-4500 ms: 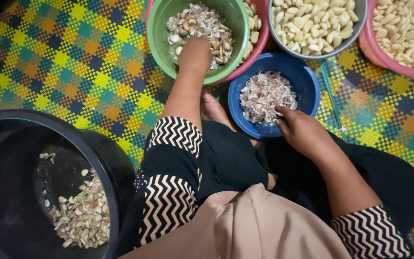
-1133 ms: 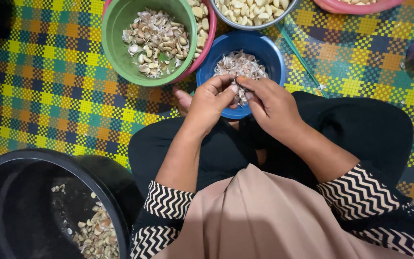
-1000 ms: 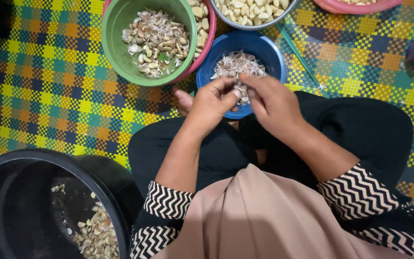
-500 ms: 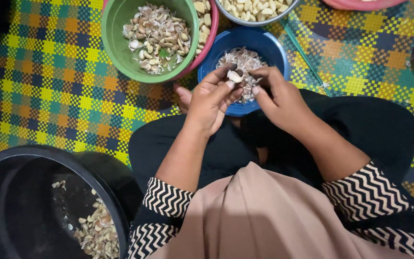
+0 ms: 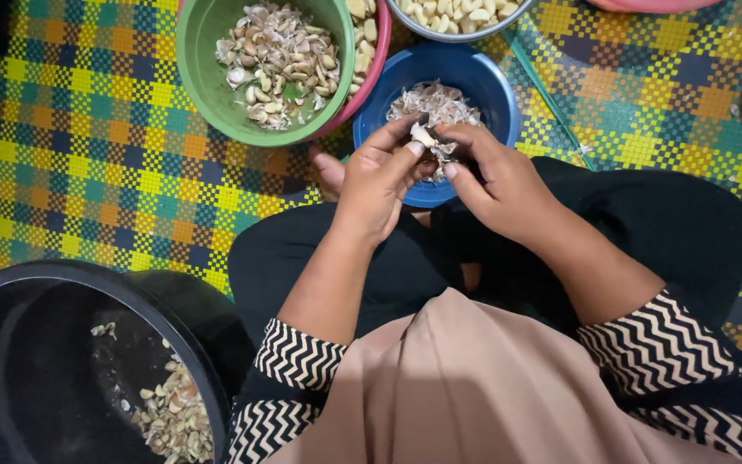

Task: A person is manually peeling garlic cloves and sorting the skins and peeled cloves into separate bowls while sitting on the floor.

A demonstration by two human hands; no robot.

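Since four and a half seconds ago, when the left arm reached out into the green bowl and the right hand dug in the blue one, both hands have come together over the blue bowl, and they have kept that pose through the last second.

Between the fingertips sits a small pale garlic clove with papery skin [image 5: 423,135]. The left hand [image 5: 377,183] pinches it with thumb and forefinger closed narrow on it, the other fingers curled below. The right hand [image 5: 498,182] meets it from the other side, its thumb and forefinger tips closed on the same clove and the skin hanging from it. The clove is held just above the near half of the round blue plastic bowl [image 5: 491,90], which holds a low heap of whitish cloves and skins.

Just beside the blue bowl, up and to the left, stands a round green plastic bowl [image 5: 203,86] with brownish skins and bits in it; it rests inside a pink plastic bowl [image 5: 378,53] whose rim shows at its right. At the top edge is a grey metal bowl of peeled pale cloves [image 5: 453,17]. All stand on a woven plaid mat in yellow, green, orange and blue [image 5: 79,163]. At the lower left is a large black tub [image 5: 62,361] with scraps of skin at its bottom. Zigzag black-and-white sleeve cuffs [image 5: 659,348] cover the forearms.
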